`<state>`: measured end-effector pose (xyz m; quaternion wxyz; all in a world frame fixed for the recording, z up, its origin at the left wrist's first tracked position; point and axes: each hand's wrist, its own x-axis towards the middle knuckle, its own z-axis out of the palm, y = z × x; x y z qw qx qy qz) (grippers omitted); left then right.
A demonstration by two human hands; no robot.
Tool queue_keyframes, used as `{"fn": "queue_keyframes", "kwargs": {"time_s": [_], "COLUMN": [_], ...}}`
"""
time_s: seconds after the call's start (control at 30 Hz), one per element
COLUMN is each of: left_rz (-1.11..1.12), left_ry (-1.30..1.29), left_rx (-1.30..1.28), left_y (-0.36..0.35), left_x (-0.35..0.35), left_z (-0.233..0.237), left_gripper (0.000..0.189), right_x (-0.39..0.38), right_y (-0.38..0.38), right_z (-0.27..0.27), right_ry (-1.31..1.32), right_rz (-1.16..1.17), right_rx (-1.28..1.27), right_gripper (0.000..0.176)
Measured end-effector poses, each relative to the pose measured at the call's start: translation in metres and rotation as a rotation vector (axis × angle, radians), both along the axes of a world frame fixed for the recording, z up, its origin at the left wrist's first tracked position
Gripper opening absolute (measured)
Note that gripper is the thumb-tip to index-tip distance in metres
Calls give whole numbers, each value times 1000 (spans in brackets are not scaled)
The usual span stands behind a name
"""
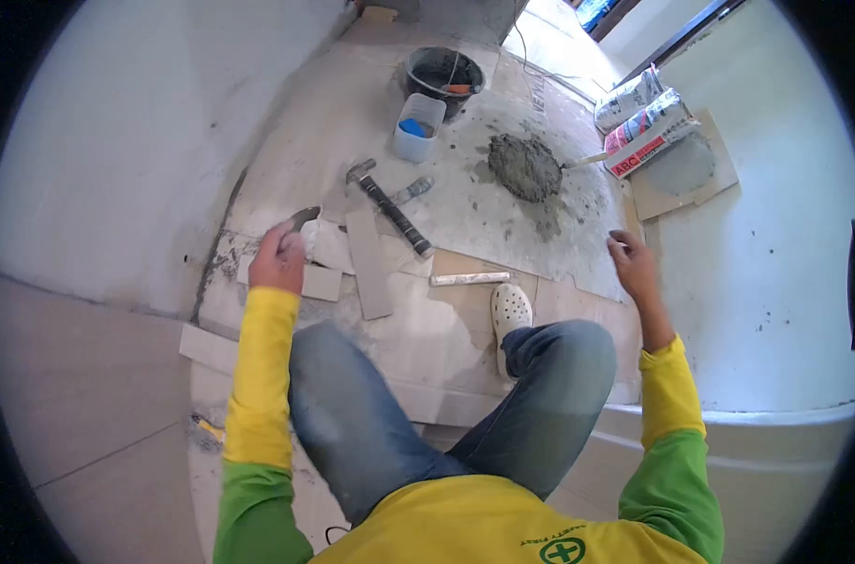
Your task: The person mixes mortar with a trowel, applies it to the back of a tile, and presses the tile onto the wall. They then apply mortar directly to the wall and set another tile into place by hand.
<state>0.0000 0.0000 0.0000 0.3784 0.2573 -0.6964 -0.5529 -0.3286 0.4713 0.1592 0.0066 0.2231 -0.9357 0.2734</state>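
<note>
My left hand point(279, 259) is closed around a dark, curved, blade-like piece point(304, 216) whose kind I cannot make out. It hovers above cut tile pieces point(320, 283) near the left wall. To its right lie a long narrow tile strip point(367, 265) and a hammer point(396, 216) with a black handle, which crosses another grey-handled tool point(414, 191). My right hand point(632, 266) is out by the right wall with its fingers curled together. Whatever is between those fingertips, if anything, is too small to name.
Wet mortar point(525, 168) is heaped on a grey sheet ahead. Behind stand a black bucket point(443, 68) and a translucent container point(414, 148) with something blue inside. Bags point(645, 136) and a board point(715, 179) lean at right. A whitish stick point(470, 278) lies near my shoe point(512, 310).
</note>
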Motion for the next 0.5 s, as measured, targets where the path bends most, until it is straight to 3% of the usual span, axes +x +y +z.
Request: {"fn": "queue_keyframes", "kwargs": {"time_s": [0.07,0.1,0.2,0.23,0.27,0.3,0.33,0.43,0.5], "left_rz": [-94,-77,-252,-267,-169,-113,-162,62,160], "left_ry": [-339,-458,-1046,-1197,-1340,-1259,-1349,-1363,-1417], "left_rx": [57,-49,-89,-77,-126,-370,-293,88,16], "left_y": [11,-16,-4,2,14,2,1,76,78], "left_x": [-37,-67,-160,-167,-168,-152,-133,-163,-162], "left_z": [28,25,-79,-119,-189,-341,-327,-213,-236], "left_gripper": [42,42,60,66,73,74,85,69,70], "right_x": [-14,-47,-136,-160,-185,-213,-243,-329,-386], "right_y": [-3,-15,23,29,35,37,40,33,25], "right_z": [-7,-102,-118,-136,-150,-164,-178,-201,-218], "right_ry": [118,-1,-30,-49,-67,-74,-19,56,77], "right_rz": [69,86,54,70,86,77,92,47,32], "right_rx": [261,183,310,364,419,412,443,481,544], "right_gripper": [33,35,38,39,40,40,40,42,48]}}
